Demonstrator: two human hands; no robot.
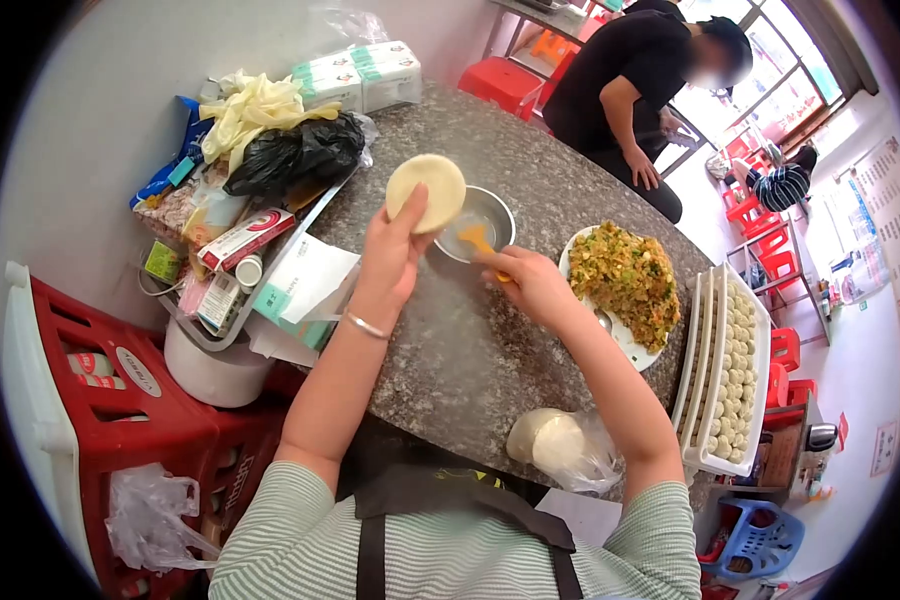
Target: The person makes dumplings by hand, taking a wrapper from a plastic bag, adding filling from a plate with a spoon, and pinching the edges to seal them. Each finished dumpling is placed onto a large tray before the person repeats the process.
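- Nearest: plastic bag point(600, 455) with pale round stuff inside, lying on the speckled counter point(450, 350) near the right forearm.
- Pose: we see both forearms reaching forward and closing in on each other, hands ahead of the body.
- Right hand point(530, 280): back up, fingers closed round the handle of an orange tool point(476, 238); brush or spatula, we can't tell. Its head is over the metal bowl point(494, 212).
- Left hand point(395, 245): raised, narrow grip holding a pale dough round point(430, 180), one digit across its face, other fingers mostly hidden. One layer or several, we can't tell.
- The dough is off the counter, tilted our way, overlapping the bowl's rim in view; contact unclear.
- Doing it well, we judge: support the dough from beneath, pinch lightly, work the tool softly, let drips fall into the bowl.
- Right of the bowl: plate point(622, 342) heaped with chopped filling point(625, 275); past it, white trays point(715, 455) with small dough pieces point(738, 365).
- Farthest we log: person in black point(630, 80), red stool point(500, 82).
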